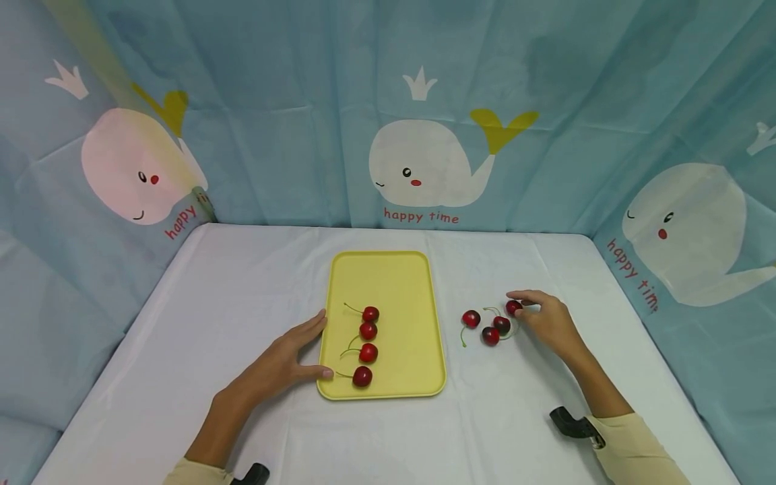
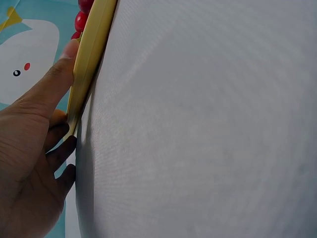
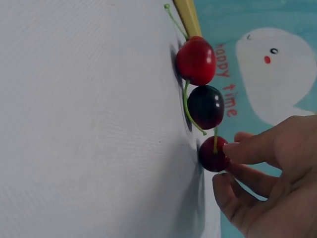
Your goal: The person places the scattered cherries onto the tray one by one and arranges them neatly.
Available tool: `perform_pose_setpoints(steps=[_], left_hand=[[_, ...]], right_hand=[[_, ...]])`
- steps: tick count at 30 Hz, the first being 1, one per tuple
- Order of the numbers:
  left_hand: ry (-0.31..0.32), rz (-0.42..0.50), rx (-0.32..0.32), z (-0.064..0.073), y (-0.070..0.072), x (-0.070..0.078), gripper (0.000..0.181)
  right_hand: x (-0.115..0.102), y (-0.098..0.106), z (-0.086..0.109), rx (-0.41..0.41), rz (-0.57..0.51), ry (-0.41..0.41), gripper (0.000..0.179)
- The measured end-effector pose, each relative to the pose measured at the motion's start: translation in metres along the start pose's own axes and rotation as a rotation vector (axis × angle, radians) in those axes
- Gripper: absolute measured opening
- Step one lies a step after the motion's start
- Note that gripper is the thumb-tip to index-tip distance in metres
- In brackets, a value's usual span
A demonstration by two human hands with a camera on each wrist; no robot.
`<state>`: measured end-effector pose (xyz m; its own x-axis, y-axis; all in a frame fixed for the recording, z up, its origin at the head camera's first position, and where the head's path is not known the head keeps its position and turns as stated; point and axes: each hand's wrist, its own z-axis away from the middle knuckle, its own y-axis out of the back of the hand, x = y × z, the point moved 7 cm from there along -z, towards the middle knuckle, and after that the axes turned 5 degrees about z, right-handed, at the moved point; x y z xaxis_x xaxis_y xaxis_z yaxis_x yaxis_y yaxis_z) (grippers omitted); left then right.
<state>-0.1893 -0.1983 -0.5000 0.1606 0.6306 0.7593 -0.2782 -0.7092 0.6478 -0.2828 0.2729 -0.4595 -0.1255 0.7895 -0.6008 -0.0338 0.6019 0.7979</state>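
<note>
My left hand point(image 1: 281, 357) rests at the left edge of a yellow tray point(image 1: 406, 283), its thumb over the rim and its fingers spread along the side. On the tray, several red cherries point(image 1: 368, 353) with green stems stand in a column near that hand. To the right of the tray, my right hand point(image 1: 548, 323) pinches a dark red cherry point(image 1: 513, 308) between thumb and fingers. The right wrist view shows this cherry point(image 3: 212, 154) low over the white cloth, partly covered by the thumb. Close by lie a darker cherry point(image 3: 206, 107) and a bright red cherry point(image 3: 196, 60).
A white cloth point(image 1: 242, 276) covers the table under the tray and the loose cherries. Blue curtains point(image 1: 279, 155) printed with whales surround the table at the back and sides. Black straps point(image 1: 572, 424) sit at the beige sleeves.
</note>
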Motion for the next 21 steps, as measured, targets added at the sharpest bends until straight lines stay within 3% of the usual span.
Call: perform_pose_setpoints(steps=[9, 21], left_hand=[[0.001, 0.001, 0.002, 0.0, 0.0002, -0.0005, 0.114], [0.011, -0.001, -0.001, 0.0004, 0.0001, 0.0001, 0.113]], right_hand=[[0.0064, -0.0037, -0.0001, -0.006, 0.053, -0.011, 0.031], [0.011, -0.0058, 0.0005, -0.037, 0.058, -0.054, 0.04]])
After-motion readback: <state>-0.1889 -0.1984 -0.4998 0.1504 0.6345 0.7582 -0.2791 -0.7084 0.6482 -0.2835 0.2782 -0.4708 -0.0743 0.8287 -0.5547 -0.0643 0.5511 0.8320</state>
